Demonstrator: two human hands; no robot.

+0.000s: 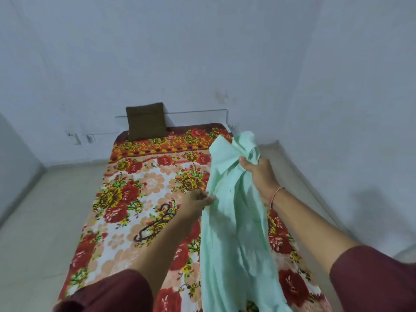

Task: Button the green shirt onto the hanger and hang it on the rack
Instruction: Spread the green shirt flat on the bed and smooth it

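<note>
Maroon sleeves (108,293) frame the green shirt (234,233), right hand (258,174) gripping its collar (222,154), left hand (198,201) pinching its edge.

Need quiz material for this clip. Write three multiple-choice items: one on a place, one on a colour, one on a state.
1. Where is the hanger?
A in a hand; B lying on the bed; C hung up.

2. What colour is the pillow?
A white; B blue; C brown.

3. What is the right hand doing?
A gripping the shirt; B lying flat on the bed; C holding nothing.

Answers:
1 B: it lies on the floral cover, in no hand.
2 C: it stands dark brown at the bed's far end.
3 A: its fingers curl round bunched cloth near the collar.
</note>
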